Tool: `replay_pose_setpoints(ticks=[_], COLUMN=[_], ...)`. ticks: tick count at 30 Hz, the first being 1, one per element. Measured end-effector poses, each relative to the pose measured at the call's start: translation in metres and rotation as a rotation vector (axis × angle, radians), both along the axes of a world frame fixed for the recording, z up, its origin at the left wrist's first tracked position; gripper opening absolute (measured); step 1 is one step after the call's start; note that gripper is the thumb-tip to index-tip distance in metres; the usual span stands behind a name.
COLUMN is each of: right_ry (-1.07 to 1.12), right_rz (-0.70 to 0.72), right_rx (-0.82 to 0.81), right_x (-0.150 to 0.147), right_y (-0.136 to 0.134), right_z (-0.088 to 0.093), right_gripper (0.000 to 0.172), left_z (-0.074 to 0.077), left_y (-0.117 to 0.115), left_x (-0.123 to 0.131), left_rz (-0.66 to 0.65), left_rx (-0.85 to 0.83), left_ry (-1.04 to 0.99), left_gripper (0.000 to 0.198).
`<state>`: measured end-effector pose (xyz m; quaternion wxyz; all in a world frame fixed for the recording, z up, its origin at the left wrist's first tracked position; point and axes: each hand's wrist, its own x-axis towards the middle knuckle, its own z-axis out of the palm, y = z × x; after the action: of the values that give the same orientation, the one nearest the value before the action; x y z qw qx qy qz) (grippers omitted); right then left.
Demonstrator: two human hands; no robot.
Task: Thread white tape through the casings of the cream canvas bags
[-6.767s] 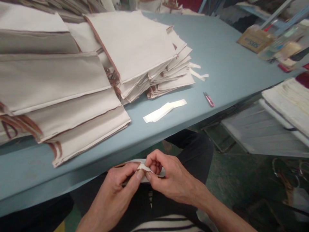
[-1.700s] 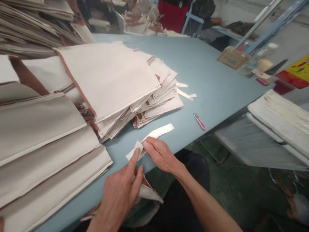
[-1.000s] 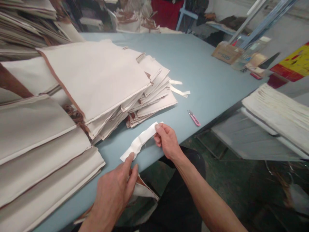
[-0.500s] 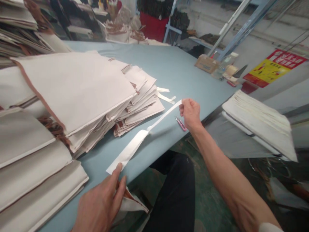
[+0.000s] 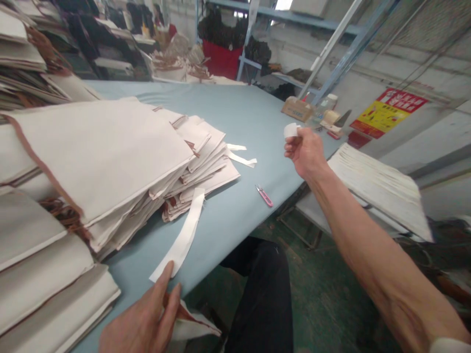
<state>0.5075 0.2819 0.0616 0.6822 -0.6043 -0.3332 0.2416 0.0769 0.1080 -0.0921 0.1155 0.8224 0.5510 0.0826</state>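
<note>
My right hand (image 5: 309, 152) is raised over the far right part of the table, its fingers closed on a short white strip piece (image 5: 291, 130) that curls above them. Lower left, the index finger of my left hand (image 5: 142, 314) presses a longer white fabric strip (image 5: 186, 238) against the tabletop, thumb held apart. The strip's far end rests by the stacked pieces and has a frayed edge. Beneath the left hand, a cream fabric piece with brown trim (image 5: 195, 323) hangs at the table edge; whether the hidden fingers touch it, I cannot tell. Pink thread snips (image 5: 264, 196) lie between the hands.
Piles of cream fabric panels (image 5: 110, 152) with brown edging cover the left of the blue-grey table (image 5: 235, 206). Two white strips (image 5: 243, 159) stick out beside the pile. A cardboard box (image 5: 297, 109) and jar stand at the far right corner. A white stack (image 5: 382, 186) sits beyond the edge.
The strip stretched between my hands has parted. My right hand has moved up and away with a short piece, while the longer part stays under my left index finger. The view has shifted.
</note>
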Motion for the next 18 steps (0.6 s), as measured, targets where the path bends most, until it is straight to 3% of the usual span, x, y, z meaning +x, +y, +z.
replay_pose_setpoints(ticks=[3,6,11,13,16,18], right_ry=[-0.008,-0.039,0.069,0.143,0.25,0.292], right_rz=[0.148,0.444,0.717,0.78,0.797,0.782], right_rx=[0.026,0.019,-0.099,-0.114,-0.124,-0.154], right_x=[-0.038,-0.083,-0.155,-0.181,-0.215,-0.231], right_y=[-0.034,-0.074,-0.13,-0.149,-0.178,-0.2], right_z=[0.01,0.015,0.021,0.022,0.018,0.008], right_gripper=[0.03,0.04,0.046,0.045,0.042,0.039], left_z=[0.007,0.009,0.013,0.018,0.028,0.031], left_y=[0.0,-0.003,-0.02,-0.036,-0.062,-0.073], left_x=[0.006,0.008,-0.001,0.0,0.018,0.035], left_rz=[0.09,0.178,0.138,0.044,-0.017,0.022], left_rx=[0.001,0.015,-0.016,-0.132,-0.412,-0.607], left_ry=[-0.054,-0.162,-0.365,-0.492,-0.728,-0.92], left_gripper=[0.055,0.051,0.034,0.03,0.043,0.022])
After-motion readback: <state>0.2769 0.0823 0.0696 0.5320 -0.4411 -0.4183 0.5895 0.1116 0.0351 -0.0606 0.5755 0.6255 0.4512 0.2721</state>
